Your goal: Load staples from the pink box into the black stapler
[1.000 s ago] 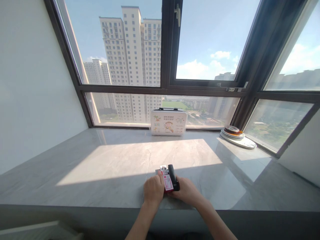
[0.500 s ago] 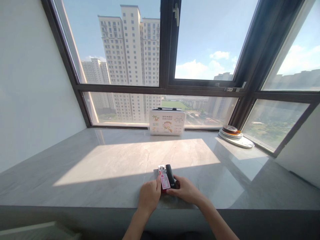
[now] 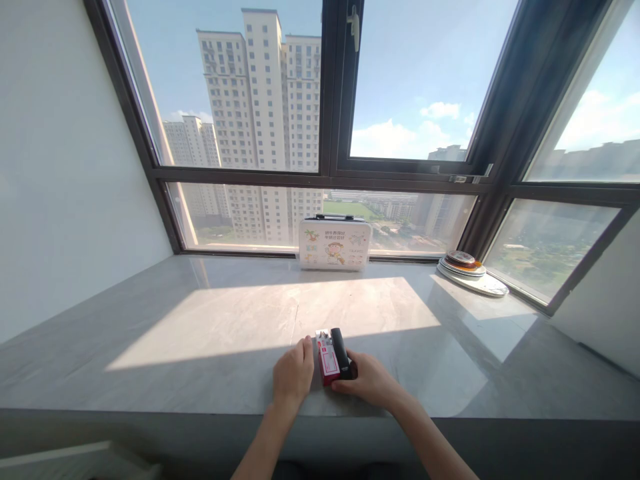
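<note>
A small white, pink and red box point(image 3: 329, 360) is at the near middle of the marble sill, with printed labels on its upper face. Pressed against its right side is a black, rounded, elongated object point(image 3: 341, 350), whose kind I cannot make out. My right hand point(image 3: 370, 379) is closed around the pair from the right, thumb at the box's near end and fingers behind the black object. My left hand point(image 3: 293, 375) is just left of the box, a narrow gap between them. Its fingers are drawn together, and whatever they may hold is hidden.
A white case with cartoon prints and a dark handle point(image 3: 335, 245) stands against the window at the back. Stacked plates or lids point(image 3: 470, 272) lie in the right corner. The sill's front edge point(image 3: 200, 413) runs just below my hands.
My left hand has let go of the box and moved a little to the left, uncovering the box's red left side. My right hand keeps its grip in nearly the same place.
</note>
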The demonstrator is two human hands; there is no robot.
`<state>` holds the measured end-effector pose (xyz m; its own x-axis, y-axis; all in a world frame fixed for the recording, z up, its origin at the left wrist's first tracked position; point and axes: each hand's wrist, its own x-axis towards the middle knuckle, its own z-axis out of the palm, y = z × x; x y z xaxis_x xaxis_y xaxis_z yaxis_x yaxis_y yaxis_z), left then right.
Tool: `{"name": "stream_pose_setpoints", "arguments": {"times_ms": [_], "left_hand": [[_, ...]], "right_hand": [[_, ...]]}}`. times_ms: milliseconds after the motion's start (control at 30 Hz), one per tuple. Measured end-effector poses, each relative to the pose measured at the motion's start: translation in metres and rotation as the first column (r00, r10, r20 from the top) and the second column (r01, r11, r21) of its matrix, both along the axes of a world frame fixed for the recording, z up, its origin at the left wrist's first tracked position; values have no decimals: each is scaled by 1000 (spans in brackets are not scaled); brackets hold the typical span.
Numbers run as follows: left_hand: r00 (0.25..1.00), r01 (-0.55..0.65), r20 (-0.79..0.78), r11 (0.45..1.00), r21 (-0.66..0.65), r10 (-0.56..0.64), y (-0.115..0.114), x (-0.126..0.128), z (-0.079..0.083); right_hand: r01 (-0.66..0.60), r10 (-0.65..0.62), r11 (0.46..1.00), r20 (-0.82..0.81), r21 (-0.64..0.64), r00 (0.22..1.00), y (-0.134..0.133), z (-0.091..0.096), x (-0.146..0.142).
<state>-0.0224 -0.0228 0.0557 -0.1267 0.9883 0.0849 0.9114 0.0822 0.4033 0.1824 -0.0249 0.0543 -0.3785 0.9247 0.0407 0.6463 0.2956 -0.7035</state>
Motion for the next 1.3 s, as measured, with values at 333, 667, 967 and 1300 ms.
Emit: {"name": "stream_pose_setpoints", "arguments": {"times_ms": [333,667,967,1300], "left_hand": [[996,88,-34,996,34,-87,10,5,7],[991,123,-58,990,74,-119,18,2,-4],[992,118,-65,990,83,-113,18,2,-7],[992,115,-49,993,28,-114,19,12,-3]], "right_hand": [[-20,17,999,53,46,998,2,2,-2],[-20,16,999,75,46,997,6,3,-6],[-11,4,998,121,56,993,3,5,-10],[-11,7,999,94,40,996,5,7,-7]]}}
